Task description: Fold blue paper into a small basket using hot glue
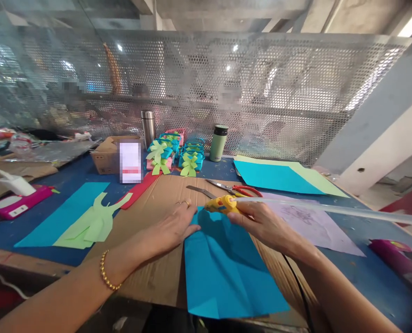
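The left hand (178, 224) lies at the far left corner of the blue sheet (223, 273), thumb slightly parted from the bent fingers; whether it pinches the edge cannot be determined. The right hand (261, 222) is closed around a yellow glue gun (223, 203), its nozzle at the sheet's far edge, just beside the left fingertips. The sheet extends from both hands toward the person, over cardboard (139, 277).

Obstructions: scissors (245, 190) lie open just beyond the gun; a long clear rod (330, 210) runs rightward from it above purple paper (306, 222); a black cord (299, 286) passes beneath the right forearm.

Left of the left hand: light green cutouts (91, 222) overlapping blue paper (60, 208). Beyond both hands: bow-trimmed items (190, 159) and a green bottle (218, 144).
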The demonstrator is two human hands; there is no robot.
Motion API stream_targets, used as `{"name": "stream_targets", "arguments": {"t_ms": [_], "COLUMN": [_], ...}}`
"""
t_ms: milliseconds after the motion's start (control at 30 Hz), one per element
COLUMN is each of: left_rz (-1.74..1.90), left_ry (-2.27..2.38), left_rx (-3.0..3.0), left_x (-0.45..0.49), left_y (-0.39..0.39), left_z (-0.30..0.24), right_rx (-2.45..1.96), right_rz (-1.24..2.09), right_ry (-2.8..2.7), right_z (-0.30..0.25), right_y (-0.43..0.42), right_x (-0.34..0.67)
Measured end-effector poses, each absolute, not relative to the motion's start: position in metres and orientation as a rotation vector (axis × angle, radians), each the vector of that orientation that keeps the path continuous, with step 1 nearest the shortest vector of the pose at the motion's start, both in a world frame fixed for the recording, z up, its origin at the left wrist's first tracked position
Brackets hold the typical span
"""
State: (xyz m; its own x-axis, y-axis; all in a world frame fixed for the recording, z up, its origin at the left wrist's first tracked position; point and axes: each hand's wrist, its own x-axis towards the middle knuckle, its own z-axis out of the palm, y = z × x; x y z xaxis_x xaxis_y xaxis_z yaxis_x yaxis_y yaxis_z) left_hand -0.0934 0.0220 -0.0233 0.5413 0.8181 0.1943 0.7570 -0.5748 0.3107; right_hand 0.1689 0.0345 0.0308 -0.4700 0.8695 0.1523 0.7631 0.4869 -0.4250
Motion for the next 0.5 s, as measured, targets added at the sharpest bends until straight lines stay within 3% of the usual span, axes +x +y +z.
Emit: {"name": "stream_targets", "arguments": {"t_ms": [500], "left_rz": [0.585], "left_ry": [1.241], "left_rx": [2.533], "left_x": [-0.0943], "left_y": [0.0253], "left_z": [-0.0254], "right_rx": [-1.326], "right_rz": [0.416], "right_ry": [-2.413], "right_z": [0.0322], "right_y": [0.0364], "right_x": [0.1687]}}
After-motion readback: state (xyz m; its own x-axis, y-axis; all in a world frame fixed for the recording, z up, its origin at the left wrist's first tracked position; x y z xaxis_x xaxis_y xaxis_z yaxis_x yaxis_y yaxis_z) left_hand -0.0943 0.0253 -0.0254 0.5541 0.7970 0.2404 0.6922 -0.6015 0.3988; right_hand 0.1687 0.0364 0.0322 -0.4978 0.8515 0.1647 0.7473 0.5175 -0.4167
